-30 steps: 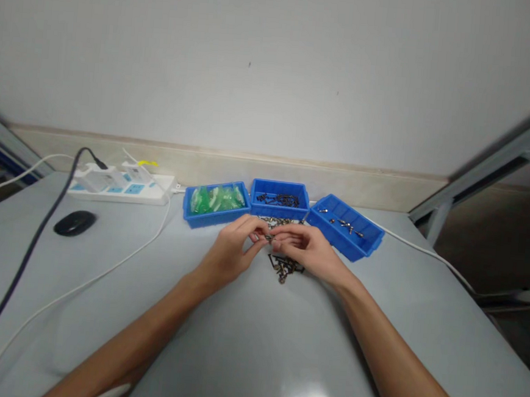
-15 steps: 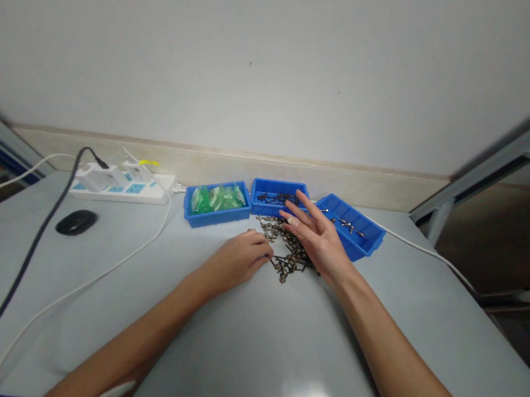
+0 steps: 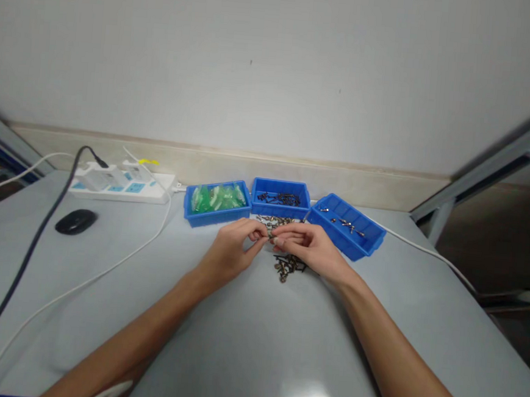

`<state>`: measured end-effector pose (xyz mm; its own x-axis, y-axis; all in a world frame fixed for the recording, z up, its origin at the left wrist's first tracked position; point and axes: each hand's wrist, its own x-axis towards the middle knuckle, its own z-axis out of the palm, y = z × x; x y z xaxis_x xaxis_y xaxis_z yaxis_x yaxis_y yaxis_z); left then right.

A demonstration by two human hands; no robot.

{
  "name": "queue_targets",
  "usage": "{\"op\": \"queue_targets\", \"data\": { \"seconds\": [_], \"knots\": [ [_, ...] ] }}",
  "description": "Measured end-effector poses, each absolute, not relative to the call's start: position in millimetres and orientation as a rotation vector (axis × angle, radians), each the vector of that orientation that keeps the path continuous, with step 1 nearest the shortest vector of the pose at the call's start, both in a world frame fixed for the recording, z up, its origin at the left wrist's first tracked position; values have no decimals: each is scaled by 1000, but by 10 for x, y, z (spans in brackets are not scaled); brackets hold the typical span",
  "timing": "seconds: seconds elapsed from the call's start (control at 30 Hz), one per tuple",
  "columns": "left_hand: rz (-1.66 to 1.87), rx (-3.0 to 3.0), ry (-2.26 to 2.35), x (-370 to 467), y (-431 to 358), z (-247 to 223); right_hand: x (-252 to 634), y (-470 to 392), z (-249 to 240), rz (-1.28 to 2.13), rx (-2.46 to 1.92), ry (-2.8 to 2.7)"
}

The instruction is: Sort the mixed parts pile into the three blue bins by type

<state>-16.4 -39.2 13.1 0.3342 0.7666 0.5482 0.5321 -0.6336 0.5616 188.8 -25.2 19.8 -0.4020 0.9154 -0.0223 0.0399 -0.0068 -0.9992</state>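
Note:
My left hand [image 3: 234,245] and my right hand [image 3: 311,248] meet above the heap of screws. Both are closed, with thumb and fingertips pinched at a small screw [image 3: 270,236] between them; its details are too small to make out. Below and behind the hands lies the heap of loose screws [image 3: 286,267], dark and brass-coloured, partly hidden by my right hand. Dark screws [image 3: 283,198] lie in the middle blue bin [image 3: 280,211]. Several shiny metal pieces [image 3: 351,227] lie in the right blue bin [image 3: 357,250], which sits at an angle.
The left blue bin [image 3: 217,218] holds green-and-clear plastic packets [image 3: 218,198]. Farther left are a white power strip [image 3: 155,195] with plugs, a black mouse [image 3: 76,222] and a white cable [image 3: 98,277] across the grey table [image 3: 234,355]. A wall [image 3: 272,101] rises behind.
My right hand, spread over the heap before, has moved down and left and closed in a pinch. My left hand has risen slightly from the heap's edge to meet it.

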Motion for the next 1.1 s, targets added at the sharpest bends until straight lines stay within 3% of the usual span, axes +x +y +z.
{"op": "queue_targets", "data": {
  "seconds": [0.17,0.5,1.1],
  "knots": [
    [1215,2284,1158,-134,-407,123,1863,-259,194,1569,-1017,-1368],
    [766,2735,1214,-101,-357,-39,1891,-209,233,1278,-872,-1231],
    [540,2705,1514,-61,-384,28,1865,-224,192,1343,-909,-1241]
  ]
}}
